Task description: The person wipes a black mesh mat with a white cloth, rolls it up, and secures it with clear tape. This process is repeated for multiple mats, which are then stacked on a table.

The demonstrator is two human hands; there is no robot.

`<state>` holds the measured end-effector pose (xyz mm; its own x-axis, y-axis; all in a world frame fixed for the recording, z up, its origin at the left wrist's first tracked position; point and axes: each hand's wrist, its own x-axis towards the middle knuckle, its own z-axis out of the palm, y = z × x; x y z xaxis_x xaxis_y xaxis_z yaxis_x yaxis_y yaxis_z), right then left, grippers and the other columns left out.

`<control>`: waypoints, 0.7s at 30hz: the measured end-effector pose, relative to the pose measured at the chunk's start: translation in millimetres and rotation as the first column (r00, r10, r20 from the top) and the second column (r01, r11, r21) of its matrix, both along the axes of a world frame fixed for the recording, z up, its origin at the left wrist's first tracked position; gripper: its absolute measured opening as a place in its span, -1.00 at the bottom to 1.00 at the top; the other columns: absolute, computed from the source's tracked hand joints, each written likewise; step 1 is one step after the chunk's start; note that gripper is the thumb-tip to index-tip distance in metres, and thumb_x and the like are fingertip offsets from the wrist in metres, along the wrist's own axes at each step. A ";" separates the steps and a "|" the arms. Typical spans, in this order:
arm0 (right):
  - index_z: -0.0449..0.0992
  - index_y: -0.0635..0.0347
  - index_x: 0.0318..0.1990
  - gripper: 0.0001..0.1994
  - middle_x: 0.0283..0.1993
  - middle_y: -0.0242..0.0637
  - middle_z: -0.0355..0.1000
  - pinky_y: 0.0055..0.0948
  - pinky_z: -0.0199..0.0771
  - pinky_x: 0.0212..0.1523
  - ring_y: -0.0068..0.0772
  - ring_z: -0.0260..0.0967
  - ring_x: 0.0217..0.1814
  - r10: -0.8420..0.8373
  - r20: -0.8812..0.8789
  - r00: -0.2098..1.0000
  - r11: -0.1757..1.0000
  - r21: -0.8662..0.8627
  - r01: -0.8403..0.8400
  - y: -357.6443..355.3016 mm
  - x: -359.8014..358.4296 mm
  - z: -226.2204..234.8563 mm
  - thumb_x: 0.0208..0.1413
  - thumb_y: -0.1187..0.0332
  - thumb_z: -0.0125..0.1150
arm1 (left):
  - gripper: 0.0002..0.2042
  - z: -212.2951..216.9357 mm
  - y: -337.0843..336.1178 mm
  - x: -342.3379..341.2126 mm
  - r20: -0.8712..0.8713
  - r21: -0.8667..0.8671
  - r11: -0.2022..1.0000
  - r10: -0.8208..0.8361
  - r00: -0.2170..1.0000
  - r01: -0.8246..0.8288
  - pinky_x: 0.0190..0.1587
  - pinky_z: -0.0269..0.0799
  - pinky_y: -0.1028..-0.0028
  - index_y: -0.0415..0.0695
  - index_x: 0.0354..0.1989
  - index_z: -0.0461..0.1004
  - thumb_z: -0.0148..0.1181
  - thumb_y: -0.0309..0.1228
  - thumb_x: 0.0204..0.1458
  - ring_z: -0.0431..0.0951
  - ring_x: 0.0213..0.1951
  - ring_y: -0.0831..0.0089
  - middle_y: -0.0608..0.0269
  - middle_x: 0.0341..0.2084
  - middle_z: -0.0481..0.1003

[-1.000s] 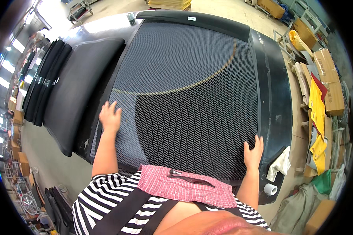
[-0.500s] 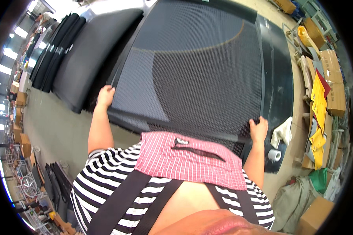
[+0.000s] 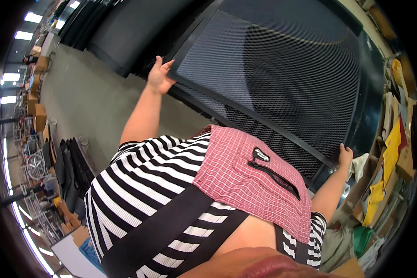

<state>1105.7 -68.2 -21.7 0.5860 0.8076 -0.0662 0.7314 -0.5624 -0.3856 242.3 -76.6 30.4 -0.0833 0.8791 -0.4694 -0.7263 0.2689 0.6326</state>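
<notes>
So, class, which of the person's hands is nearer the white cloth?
Right. The right hand is close beside the white cloth, on its left; the left hand is far off, at the near left corner of the mesh panel.

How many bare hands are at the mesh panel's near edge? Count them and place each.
2: the left hand at the near left corner of the mesh panel, the right hand at its near right corner. Some fingers may be hidden.

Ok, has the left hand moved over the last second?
Yes, nearward: judged against the smooth black sheet to its left, the left hand has come back closer to that sheet's near corner.
</notes>
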 end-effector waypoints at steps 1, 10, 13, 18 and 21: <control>0.58 0.38 0.10 -0.43 0.13 0.02 0.56 -0.23 0.46 0.19 -0.09 0.51 0.16 -0.107 -0.202 0.973 0.988 -0.128 0.082 9.9 -3.5 6.8 0.14 0.04 0.42 | -0.24 10.1 -11.9 17.5 0.007 -0.001 0.994 0.110 0.994 -0.110 0.32 0.33 0.11 -0.28 0.21 0.42 -0.21 0.27 0.34 0.48 0.22 0.14 0.04 0.13 0.54; 0.54 0.28 0.18 -0.56 0.13 -0.27 0.52 -0.32 0.26 0.31 -0.36 0.37 0.18 -0.002 -0.683 0.731 1.000 -0.019 -0.016 12.0 6.0 62.4 0.30 0.16 0.26 | -0.52 28.3 -5.0 87.2 -0.418 -0.063 0.997 0.015 0.909 -0.046 0.18 0.49 0.07 -0.31 0.29 0.34 0.28 -0.43 0.24 0.53 0.10 0.15 0.03 0.13 0.49; 0.54 0.18 -0.34 -0.71 -0.34 -0.46 0.40 -0.33 0.27 -0.08 -0.48 0.23 -0.21 0.259 -0.356 0.898 0.935 0.326 -0.140 63.7 -12.1 144.3 0.31 0.15 0.24 | -0.68 129.1 55.0 97.7 -0.781 0.087 0.995 0.095 0.617 -0.044 -0.40 0.40 0.37 -0.33 -0.42 0.62 0.35 -0.26 0.19 0.51 -0.50 0.40 0.22 -0.52 0.52; 0.57 0.29 -0.31 -0.60 -0.36 -0.39 0.45 -0.34 0.32 -0.14 -0.46 0.30 -0.27 0.238 -0.201 0.950 0.846 0.523 -0.101 28.0 -61.7 260.1 0.30 0.06 0.27 | -0.75 184.0 76.2 35.5 -0.627 0.365 0.926 0.323 0.708 -0.099 -0.70 0.25 0.43 -0.22 -0.50 0.53 0.41 -0.36 0.14 0.40 -0.71 0.52 0.31 -0.61 0.47; 0.51 0.14 -0.42 -0.75 -0.41 -0.41 0.44 -0.28 0.33 -0.15 -0.49 0.30 -0.28 0.026 -0.413 0.910 0.856 0.479 0.193 -64.0 -116.1 163.4 0.25 0.23 0.32 | -0.66 87.9 40.1 -13.0 -0.690 0.285 0.950 0.294 0.661 -0.125 -0.04 0.55 0.42 -0.50 -0.06 0.54 0.38 -0.42 0.16 0.62 -0.10 0.38 0.05 -0.09 0.59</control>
